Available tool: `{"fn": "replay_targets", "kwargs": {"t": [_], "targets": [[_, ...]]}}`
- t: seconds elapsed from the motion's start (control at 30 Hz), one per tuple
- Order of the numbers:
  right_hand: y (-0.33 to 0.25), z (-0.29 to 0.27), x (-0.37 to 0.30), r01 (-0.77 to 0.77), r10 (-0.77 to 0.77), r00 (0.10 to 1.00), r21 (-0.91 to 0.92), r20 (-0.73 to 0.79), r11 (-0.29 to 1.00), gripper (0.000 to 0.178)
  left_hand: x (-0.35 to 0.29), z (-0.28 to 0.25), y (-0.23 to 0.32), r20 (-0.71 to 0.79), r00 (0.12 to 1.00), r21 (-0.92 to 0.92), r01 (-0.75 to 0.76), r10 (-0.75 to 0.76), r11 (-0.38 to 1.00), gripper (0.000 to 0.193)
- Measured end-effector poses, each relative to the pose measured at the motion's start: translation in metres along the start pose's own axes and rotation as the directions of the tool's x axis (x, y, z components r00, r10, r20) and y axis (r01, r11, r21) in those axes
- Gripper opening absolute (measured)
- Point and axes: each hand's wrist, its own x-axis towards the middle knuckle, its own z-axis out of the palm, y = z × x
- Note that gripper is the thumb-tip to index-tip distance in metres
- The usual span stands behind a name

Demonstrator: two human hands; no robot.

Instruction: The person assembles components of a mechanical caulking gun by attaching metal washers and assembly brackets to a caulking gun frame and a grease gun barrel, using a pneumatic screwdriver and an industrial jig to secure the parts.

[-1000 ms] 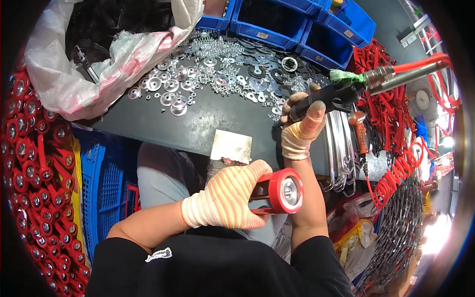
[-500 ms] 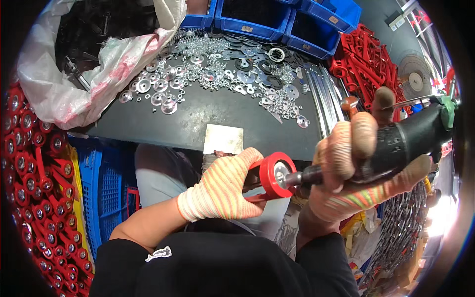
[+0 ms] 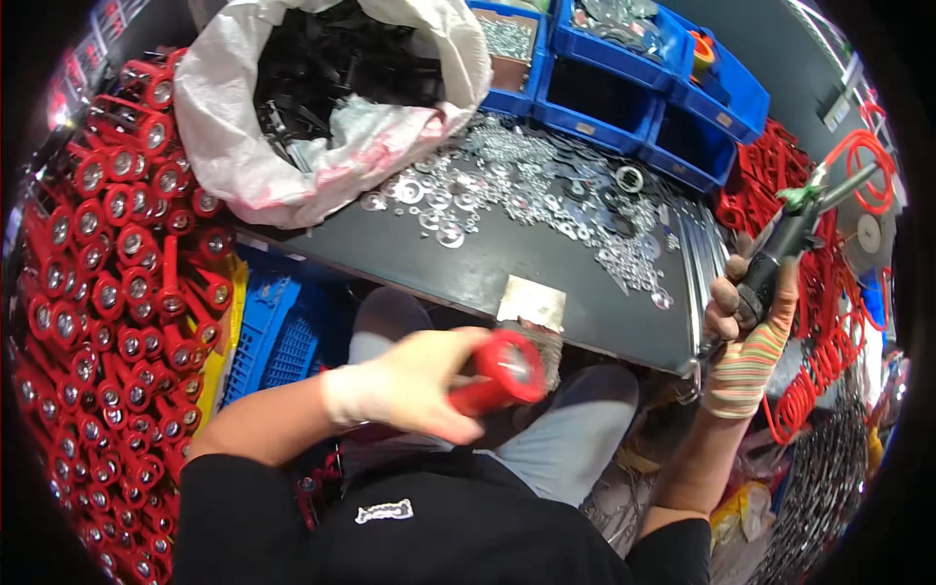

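Observation:
My left hand [image 3: 414, 382], in a striped glove, grips a red tubular part [image 3: 499, 374] with a round metal insert at its end, held over my lap below the table's front edge. My right hand [image 3: 749, 322], also gloved, holds a black power screwdriver [image 3: 780, 255] with a green tip, raised off to the right of the dark table [image 3: 546, 278]. Tool and red part are apart. Loose silver washers [image 3: 531, 190] lie scattered over the far half of the table.
A large heap of matching red parts [image 3: 102, 253] fills the left side. A white bag of black parts [image 3: 331, 88] sits at the table's back left. Blue bins [image 3: 634, 93] line the back. Coiled red hoses [image 3: 829, 361] hang at right. A blue crate [image 3: 273, 336] stands under the table.
The right hand has pulled the power tool away from the red part and swung it out to the right. The left hand has lowered the red part slightly toward my lap.

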Motion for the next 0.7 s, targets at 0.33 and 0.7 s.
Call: {"fn": "replay_targets", "kwargs": {"t": [0.33, 0.7], "targets": [[0.038, -0.181, 0.114, 0.094, -0.524, 0.821, -0.958, 0.228, -0.27, 0.084, -0.044, -0.122, -0.027, -0.54, 0.84, 0.515, 0.277, 0.056, 0.812, 0.043], [0.047, -0.11, 0.111, 0.245, -0.549, 0.688, -0.864, 0.475, -0.44, 0.061, 0.034, -0.358, -0.145, -0.961, -0.163, 0.166, 0.306, 0.223, 0.938, 0.041]]}}
